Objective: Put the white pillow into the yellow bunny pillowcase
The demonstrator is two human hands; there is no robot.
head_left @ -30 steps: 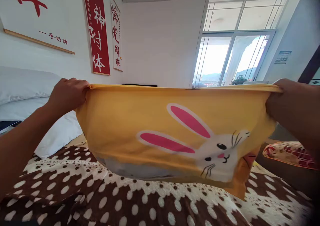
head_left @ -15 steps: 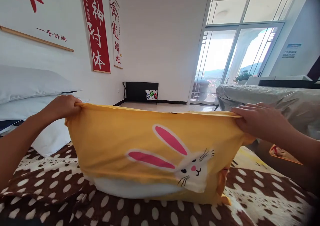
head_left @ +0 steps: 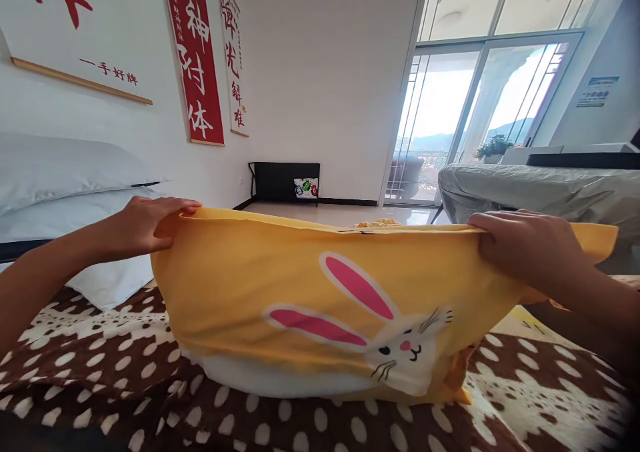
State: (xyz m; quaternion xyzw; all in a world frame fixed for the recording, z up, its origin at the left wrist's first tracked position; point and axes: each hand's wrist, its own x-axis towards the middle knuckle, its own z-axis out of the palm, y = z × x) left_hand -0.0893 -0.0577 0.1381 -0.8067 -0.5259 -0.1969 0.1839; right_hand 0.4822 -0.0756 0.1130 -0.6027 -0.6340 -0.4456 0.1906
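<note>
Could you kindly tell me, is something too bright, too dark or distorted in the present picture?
Head view: the glass door glares almost white; head view: the right edge darkens toward the bottom; head view: the red scroll leans, possibly from a wide lens; head view: the rabbit print on the yellow cloth is clear enough to show whiskers.

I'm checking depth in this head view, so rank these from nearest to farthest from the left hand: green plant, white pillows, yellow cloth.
From the left hand:
1. Yellow cloth: held in the hand at its upper left corner.
2. White pillows: off to the left.
3. Green plant: far across the room, right side, by the glass door.
</note>
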